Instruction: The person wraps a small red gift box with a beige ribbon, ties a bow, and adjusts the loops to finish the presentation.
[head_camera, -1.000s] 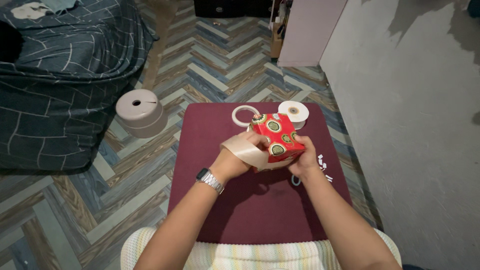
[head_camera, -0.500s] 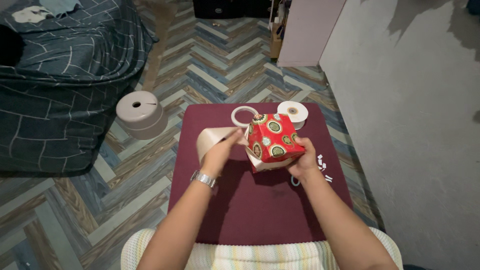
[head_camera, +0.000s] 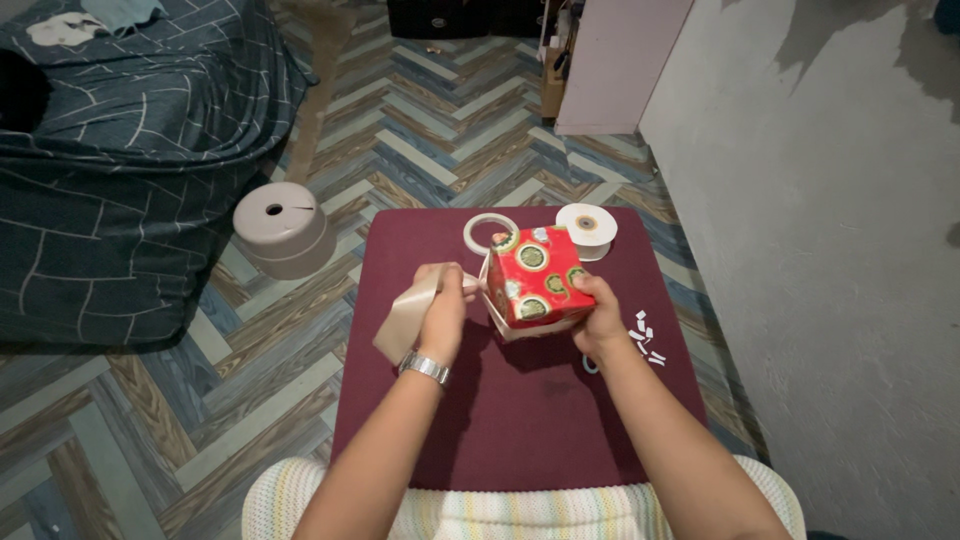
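A small box wrapped in red paper with round green and gold patterns (head_camera: 528, 274) is held above the dark red table (head_camera: 500, 420). My right hand (head_camera: 598, 318) grips its right lower side. My left hand (head_camera: 441, 308) sits just left of the box and pinches a wide cream ribbon (head_camera: 403, 322). The ribbon runs from the box's left edge over my fingers and hangs down past my wrist. A silver watch is on my left wrist.
A white tape ring (head_camera: 483, 232) and a white ribbon spool (head_camera: 587, 227) lie at the table's far edge. Small white scraps (head_camera: 645, 336) lie near the right edge. A round beige stool (head_camera: 283, 225) stands on the floor at left, beside a dark patterned sofa (head_camera: 120, 150). A grey wall rises at right.
The box has turned and come more upright. My left hand let the ribbon slide off the box's side and pulled it out to the left and downward.
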